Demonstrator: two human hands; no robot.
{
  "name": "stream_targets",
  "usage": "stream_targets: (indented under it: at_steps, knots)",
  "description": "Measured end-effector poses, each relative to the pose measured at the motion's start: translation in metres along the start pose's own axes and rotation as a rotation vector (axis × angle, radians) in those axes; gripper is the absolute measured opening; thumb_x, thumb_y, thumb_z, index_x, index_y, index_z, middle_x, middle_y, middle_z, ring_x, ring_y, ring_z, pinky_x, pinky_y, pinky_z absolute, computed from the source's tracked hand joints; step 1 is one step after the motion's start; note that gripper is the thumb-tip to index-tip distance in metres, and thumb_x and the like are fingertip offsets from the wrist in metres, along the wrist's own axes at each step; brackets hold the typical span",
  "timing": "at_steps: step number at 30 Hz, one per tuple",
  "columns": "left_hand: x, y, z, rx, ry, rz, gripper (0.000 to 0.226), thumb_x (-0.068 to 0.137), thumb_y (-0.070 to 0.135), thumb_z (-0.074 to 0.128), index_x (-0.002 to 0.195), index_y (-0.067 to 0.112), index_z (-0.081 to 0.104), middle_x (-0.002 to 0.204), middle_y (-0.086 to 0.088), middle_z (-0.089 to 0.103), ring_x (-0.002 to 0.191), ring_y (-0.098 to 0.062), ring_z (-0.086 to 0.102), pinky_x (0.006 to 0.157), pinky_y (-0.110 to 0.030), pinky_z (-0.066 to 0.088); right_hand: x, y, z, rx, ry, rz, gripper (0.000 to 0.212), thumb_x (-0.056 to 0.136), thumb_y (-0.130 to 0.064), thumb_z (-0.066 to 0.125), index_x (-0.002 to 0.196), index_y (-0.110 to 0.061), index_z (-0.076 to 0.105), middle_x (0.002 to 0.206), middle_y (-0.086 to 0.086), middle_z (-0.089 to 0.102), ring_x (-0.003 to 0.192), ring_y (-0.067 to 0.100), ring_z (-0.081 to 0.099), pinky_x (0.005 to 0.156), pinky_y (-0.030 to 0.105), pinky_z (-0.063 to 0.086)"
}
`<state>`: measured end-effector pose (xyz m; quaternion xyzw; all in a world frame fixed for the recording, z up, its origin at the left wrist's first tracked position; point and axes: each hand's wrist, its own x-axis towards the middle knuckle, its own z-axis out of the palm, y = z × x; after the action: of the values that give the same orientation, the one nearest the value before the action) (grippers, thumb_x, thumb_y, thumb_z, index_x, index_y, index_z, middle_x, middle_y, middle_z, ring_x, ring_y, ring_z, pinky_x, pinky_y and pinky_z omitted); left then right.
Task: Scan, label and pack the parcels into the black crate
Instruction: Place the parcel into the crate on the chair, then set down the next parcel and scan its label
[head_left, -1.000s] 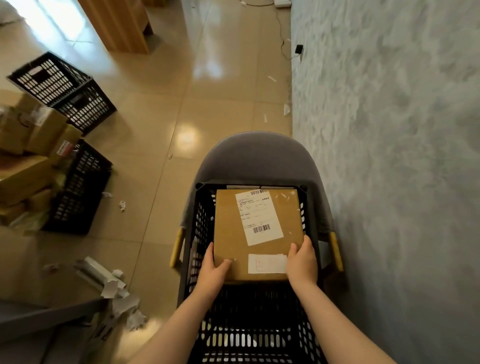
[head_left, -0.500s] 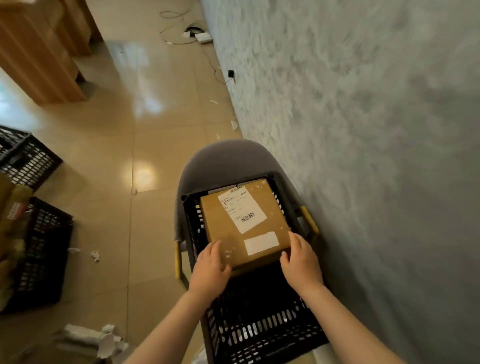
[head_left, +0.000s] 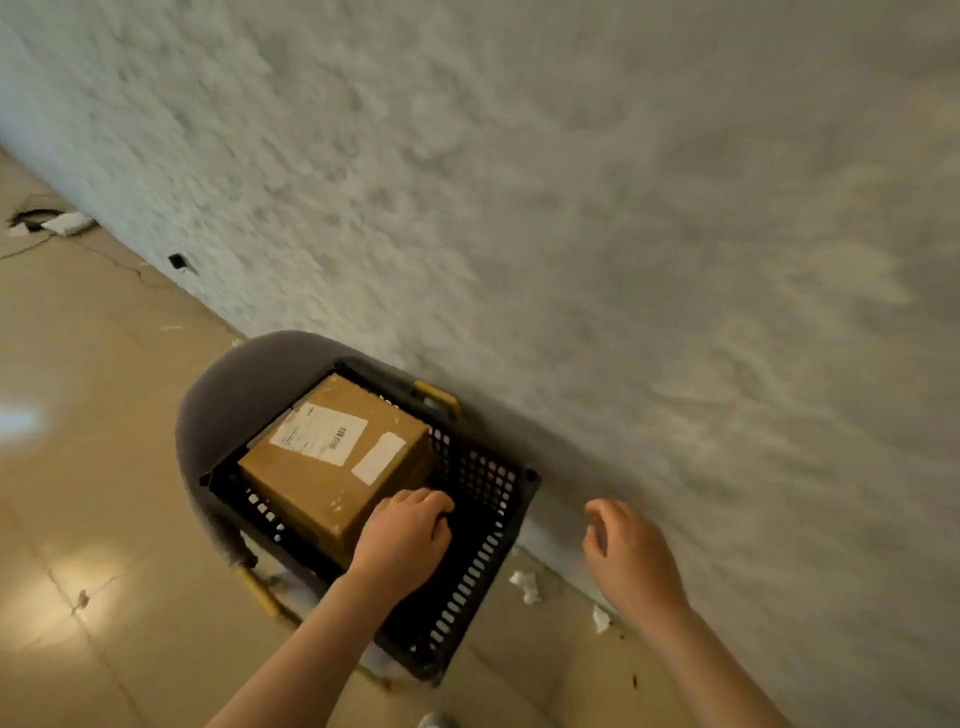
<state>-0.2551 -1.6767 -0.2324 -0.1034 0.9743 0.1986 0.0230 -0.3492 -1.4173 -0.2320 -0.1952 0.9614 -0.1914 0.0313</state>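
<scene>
Left hand: the left hand is seen nearest the camera, laid over the near corner of the parcel, with its fingers curled down over the box edge inside the crate; whether the edge is actually gripped cannot be told.
Right hand: the right hand is held in the air to the right of the crate, apart from it, in front of the wall; its fingers are loosely curled and nothing is held.
Black crate: the black crate is set on a chair, with its perforated near wall turned toward the camera.
Parcel: the brown cardboard parcel is placed inside the black crate, at its far end, lying flat with its top face up.
Labels: a white shipping label with a barcode and a smaller blank white label are stuck on the parcel's top.
Chair: the grey chair is placed against the wall, with yellow-tipped legs showing.
Floor: scraps of white paper are scattered on the tan tiled floor by the wall's foot.
Wall: a textured grey wall is seen behind everything.
</scene>
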Motion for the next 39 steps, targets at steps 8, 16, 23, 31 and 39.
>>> stream_targets:
  at_steps: [8, 16, 23, 31, 39]
  knots:
    - [-0.045, 0.179, 0.047, 0.096, -0.022, 0.400, 0.034, 0.096, 0.035, 0.036, 0.108, 0.026, 0.067, 0.102, 0.007, 0.069, 0.099, -0.017, 0.062, 0.081, -0.031, 0.050, -0.196, 0.124, -0.094, 0.052, 0.164, 0.302, 0.022, 0.095, -0.025, 0.052, 0.113, -0.020, 0.065, 0.106, -0.003, 0.065, 0.095, 0.014, 0.060, 0.080, 0.030, 0.050]
    - [-0.189, 0.396, 0.108, 0.069, -0.089, 0.787, 0.032, 0.094, 0.035, 0.041, 0.114, 0.029, 0.067, 0.110, 0.007, 0.068, 0.104, -0.021, 0.063, 0.076, -0.032, 0.047, -0.462, 0.225, -0.184, 0.088, 0.334, 0.607, 0.021, 0.094, -0.024, 0.055, 0.113, -0.023, 0.062, 0.111, -0.003, 0.061, 0.089, 0.016, 0.062, 0.077, 0.031, 0.049]
    - [-0.307, 0.577, 0.159, -0.115, -0.174, 1.092, 0.041, 0.090, 0.042, 0.034, 0.110, 0.030, 0.067, 0.111, 0.012, 0.069, 0.103, -0.014, 0.064, 0.086, -0.033, 0.051, -0.653, 0.292, -0.242, 0.066, 0.510, 0.843, 0.026, 0.094, -0.024, 0.055, 0.119, -0.022, 0.061, 0.116, -0.007, 0.059, 0.097, 0.011, 0.060, 0.079, 0.023, 0.045]
    - [-0.389, 0.772, 0.231, -0.209, -0.263, 1.345, 0.039, 0.090, 0.041, 0.038, 0.113, 0.026, 0.066, 0.111, 0.011, 0.066, 0.097, -0.012, 0.063, 0.080, -0.030, 0.053, -0.800, 0.396, -0.298, 0.042, 0.632, 1.126, 0.027, 0.096, -0.034, 0.052, 0.123, -0.033, 0.055, 0.123, -0.017, 0.054, 0.093, -0.002, 0.053, 0.078, 0.016, 0.042]
    - [-0.423, 0.967, 0.310, -0.241, -0.338, 1.441, 0.024, 0.095, 0.028, 0.055, 0.117, 0.032, 0.063, 0.113, 0.017, 0.060, 0.100, -0.005, 0.056, 0.085, -0.032, 0.053, -0.887, 0.528, -0.369, 0.000, 0.736, 1.244, 0.026, 0.095, -0.028, 0.053, 0.121, -0.029, 0.058, 0.115, -0.015, 0.051, 0.094, -0.001, 0.054, 0.080, 0.013, 0.038]
